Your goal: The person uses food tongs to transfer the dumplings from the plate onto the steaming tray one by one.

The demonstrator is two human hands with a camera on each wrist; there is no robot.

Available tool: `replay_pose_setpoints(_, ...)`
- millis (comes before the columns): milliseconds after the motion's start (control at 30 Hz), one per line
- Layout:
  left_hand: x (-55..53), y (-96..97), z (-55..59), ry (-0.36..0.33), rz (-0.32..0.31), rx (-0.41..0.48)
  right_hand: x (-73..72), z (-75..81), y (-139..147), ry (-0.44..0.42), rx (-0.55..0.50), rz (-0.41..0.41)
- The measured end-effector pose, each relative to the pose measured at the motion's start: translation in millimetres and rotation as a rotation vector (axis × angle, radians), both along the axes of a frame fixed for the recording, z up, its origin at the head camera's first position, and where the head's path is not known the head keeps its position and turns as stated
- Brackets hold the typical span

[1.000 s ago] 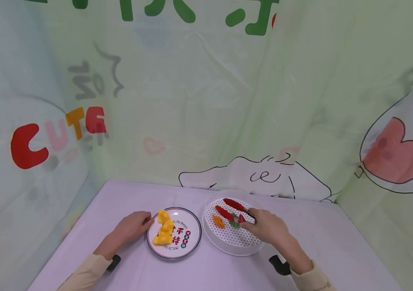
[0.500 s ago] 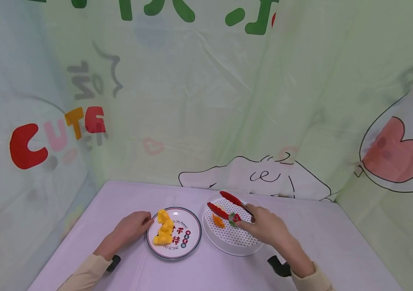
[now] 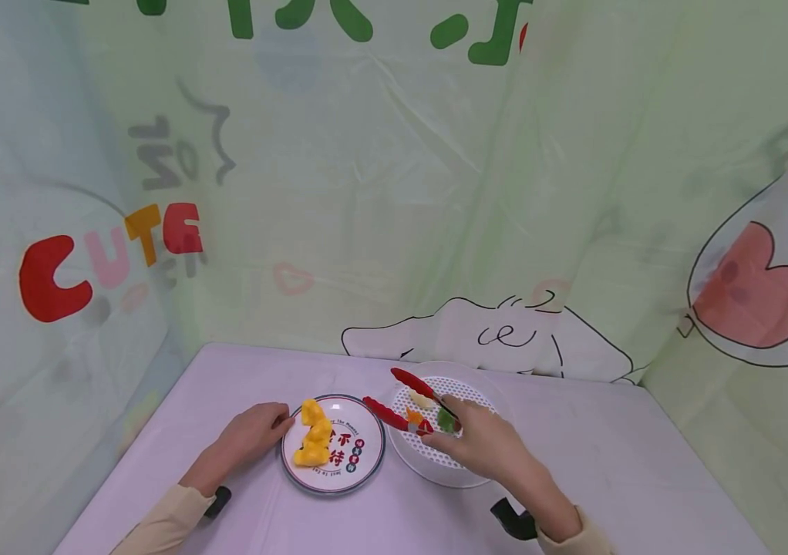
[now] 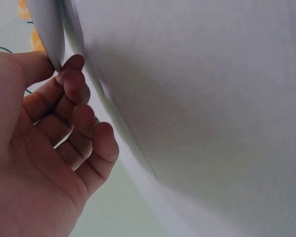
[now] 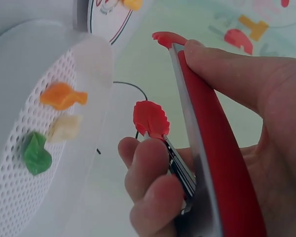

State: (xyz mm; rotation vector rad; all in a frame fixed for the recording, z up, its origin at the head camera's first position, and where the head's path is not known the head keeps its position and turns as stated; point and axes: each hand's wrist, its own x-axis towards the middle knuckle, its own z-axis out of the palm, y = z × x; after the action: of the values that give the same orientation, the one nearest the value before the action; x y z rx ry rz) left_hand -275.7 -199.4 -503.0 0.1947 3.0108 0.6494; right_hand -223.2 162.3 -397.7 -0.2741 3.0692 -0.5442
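My right hand [image 3: 480, 439] grips red-tipped tongs [image 3: 385, 414] with spread jaws and nothing between them. The tongs reach over the left rim of a white perforated basket [image 3: 439, 459] toward the plate. In the right wrist view the basket holds an orange dumpling-shaped piece [image 5: 61, 96], a whitish one [image 5: 65, 128] and a green one [image 5: 38, 153]. My left hand [image 3: 251, 434] pinches the left rim of a round white plate [image 3: 369, 420] with printed red characters. Yellow dumpling-shaped pieces [image 3: 314, 439] lie along the plate's left side. The left wrist view shows thumb and fingertips at the plate's edge.
Plate and basket stand side by side on a table with a pale lilac cover [image 3: 283, 524]. A printed curtain [image 3: 366, 193] hangs behind the table and at both sides. Dark wrist straps [image 3: 217, 502] show on both arms.
My right hand has lifted the tongs from the basket pieces and carried them left toward the plate, their jaws spreading wider. The left hand and the plate have stayed in place.
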Motion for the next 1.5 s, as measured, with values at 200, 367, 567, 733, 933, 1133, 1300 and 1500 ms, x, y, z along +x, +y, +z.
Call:
replay_pose_setpoints(200, -0.5, -0.6, -1.9, 0.009, -0.005, 0.000, 7.1, -3.2, -15.9, -0.010, -0.042, 0.027)
replay_pose_setpoints(367, -1.9, -1.6, -4.0, 0.015, -0.011, 0.006, 13.1, -6.7, -28.2, -0.021, -0.061, 0.083)
replay_pose_setpoints(567, -2.9, -2.8, -6.5, 0.014, -0.010, 0.010, 21.1, -12.9, -43.1, -0.068, -0.081, 0.158)
replay_pose_setpoints(733, -2.5, -2.9, -7.0, 0.018, -0.005, 0.008, 27.1, -19.7, -51.0, -0.124, -0.082, 0.206)
replay_pose_setpoints(933, -1.4, -2.4, -5.8, 0.024, -0.004, 0.013, 28.5, -30.6, -57.3, -0.163, -0.080, 0.246)
replay_pose_setpoints(1133, 0.1, -1.7, -2.9, 0.024, -0.003, 0.031, 26.7, -40.8, -62.0, -0.168, -0.060, 0.278)
replay_pose_setpoints(1300, 0.1, -1.7, -2.7, 0.018, -0.002, 0.027, 26.3, -44.5, -64.8, -0.156, -0.051, 0.295)
replay_pose_setpoints(1500, -1.4, -1.6, -3.4, 0.016, -0.002, 0.019, 24.1, -45.9, -68.8, -0.166, -0.046, 0.276)
